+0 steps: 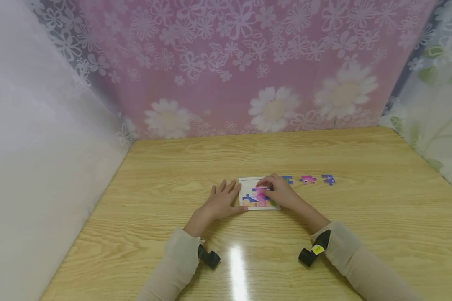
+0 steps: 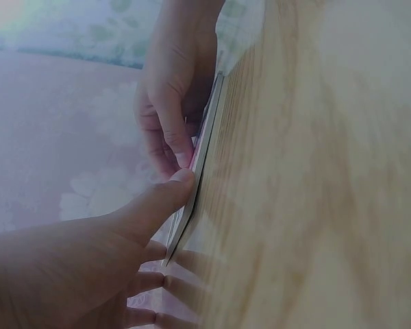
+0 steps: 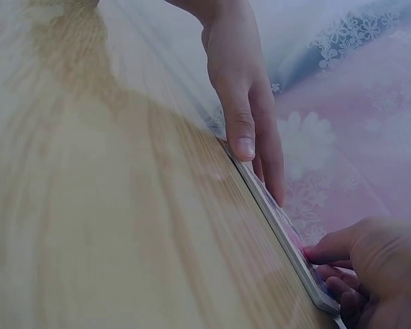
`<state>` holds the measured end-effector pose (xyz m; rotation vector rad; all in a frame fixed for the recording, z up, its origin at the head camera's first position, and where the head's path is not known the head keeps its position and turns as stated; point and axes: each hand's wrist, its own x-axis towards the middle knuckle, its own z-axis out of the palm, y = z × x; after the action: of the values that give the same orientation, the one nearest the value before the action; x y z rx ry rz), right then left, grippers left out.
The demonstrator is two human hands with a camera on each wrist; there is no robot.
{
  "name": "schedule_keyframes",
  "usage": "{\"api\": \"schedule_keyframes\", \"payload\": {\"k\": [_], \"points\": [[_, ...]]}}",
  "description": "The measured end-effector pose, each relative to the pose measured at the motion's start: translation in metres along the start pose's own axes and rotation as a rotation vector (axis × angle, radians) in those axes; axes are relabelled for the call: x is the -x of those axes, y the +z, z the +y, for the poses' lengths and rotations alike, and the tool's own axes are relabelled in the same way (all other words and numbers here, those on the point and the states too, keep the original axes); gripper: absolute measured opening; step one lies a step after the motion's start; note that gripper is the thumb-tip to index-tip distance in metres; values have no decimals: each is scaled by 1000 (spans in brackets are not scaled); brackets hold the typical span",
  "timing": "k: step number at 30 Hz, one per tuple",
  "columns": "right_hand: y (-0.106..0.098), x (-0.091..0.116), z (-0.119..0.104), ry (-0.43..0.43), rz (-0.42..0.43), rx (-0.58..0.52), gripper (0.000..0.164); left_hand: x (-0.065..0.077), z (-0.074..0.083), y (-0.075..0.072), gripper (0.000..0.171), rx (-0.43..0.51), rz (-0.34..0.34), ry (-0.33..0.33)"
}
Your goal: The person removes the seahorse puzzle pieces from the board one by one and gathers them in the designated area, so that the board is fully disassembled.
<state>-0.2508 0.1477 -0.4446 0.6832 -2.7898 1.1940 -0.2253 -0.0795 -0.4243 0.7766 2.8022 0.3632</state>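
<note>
A small jigsaw board (image 1: 242, 190) with a white border lies flat on the table, partly filled with pieces that show a pink seahorse (image 1: 262, 200) on blue. My left hand (image 1: 219, 203) rests at its left side, fingers spread and fairly straight, the thumb on the near left corner. Over the board's right part, my right hand (image 1: 283, 193) has its thumb and fingers curled around a pink-and-blue puzzle piece at the seahorse's upper part. The hand hides much of that piece. In the right wrist view, the right fingertips (image 3: 314, 253) touch the board's picture side.
To the right of the board lie three loose pieces in a row: a blue one (image 1: 287, 179) beside the right hand, a pink one with an eye (image 1: 308, 179), and a blue one with a starfish (image 1: 328, 179). A flowered curtain (image 1: 211, 83) hangs behind the wooden table (image 1: 165, 167).
</note>
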Motion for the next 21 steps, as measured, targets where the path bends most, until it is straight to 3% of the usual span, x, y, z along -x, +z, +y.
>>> {"api": "schedule_keyframes", "payload": {"k": [12,21], "points": [[-1,2,-3,-3,19,-49,17,1,1,-1,81,9,-8,-2],[-3,2,-8,49,27,-55,16,2,3,-2,80,7,-6,1]]}}
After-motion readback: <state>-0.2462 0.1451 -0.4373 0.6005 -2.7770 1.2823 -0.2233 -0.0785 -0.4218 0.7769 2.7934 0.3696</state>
